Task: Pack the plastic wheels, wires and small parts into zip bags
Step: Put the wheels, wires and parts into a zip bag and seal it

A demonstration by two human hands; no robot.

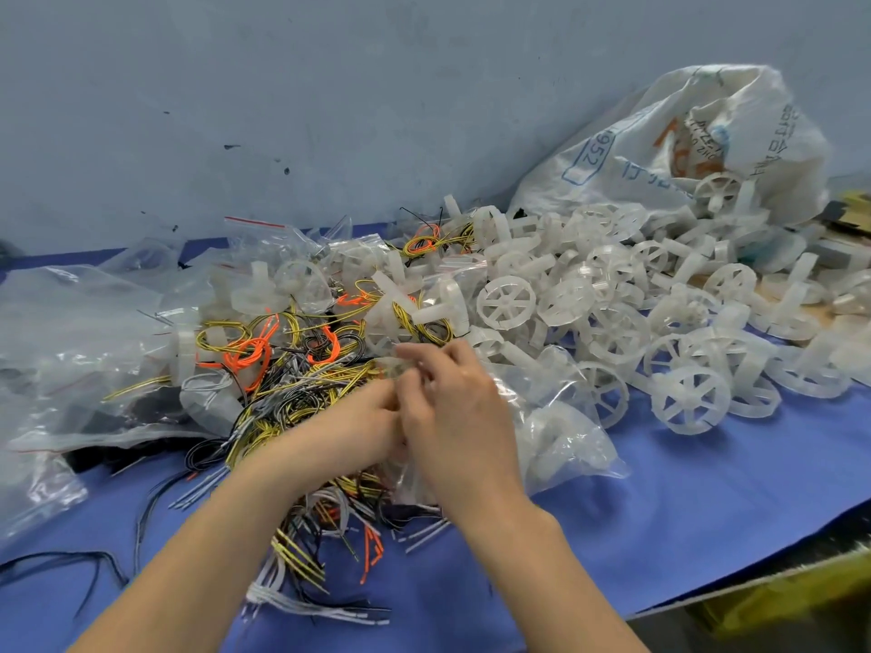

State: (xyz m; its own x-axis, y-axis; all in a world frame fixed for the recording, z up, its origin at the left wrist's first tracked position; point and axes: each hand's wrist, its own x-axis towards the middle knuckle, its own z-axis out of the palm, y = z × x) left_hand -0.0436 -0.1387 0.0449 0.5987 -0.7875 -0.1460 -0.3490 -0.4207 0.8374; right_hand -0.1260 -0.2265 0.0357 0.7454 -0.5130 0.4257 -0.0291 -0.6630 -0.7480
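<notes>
Now both hands meet just above the wire pile [292,369], a messy heap of yellow, black, orange and white wires on the blue table cover [683,511]. The left hand [358,426] comes in from the bottom, its bare arm slanted up toward the middle of the wire pile. The right hand [455,407] comes in from the bottom too, a little to the right of the wire pile, with its back facing up. The right hand's fingers [443,365] are bent and close together, and they pinch a bit of clear plastic that looks like the edge of a zip bag [565,435]. That zip bag lies at the right edge of the wire pile, partly under the right hand. The left hand's fingers are curled toward the right hand, but the right hand hides their tips, so I cannot tell what they hold. Plastic wheels [612,313] lie in a big heap to the right of the wire pile. More filled bags [70,346] lie to the left of the wire pile. A big white sack [660,148] lies open far to the right of the wire pile, behind the wheels
</notes>
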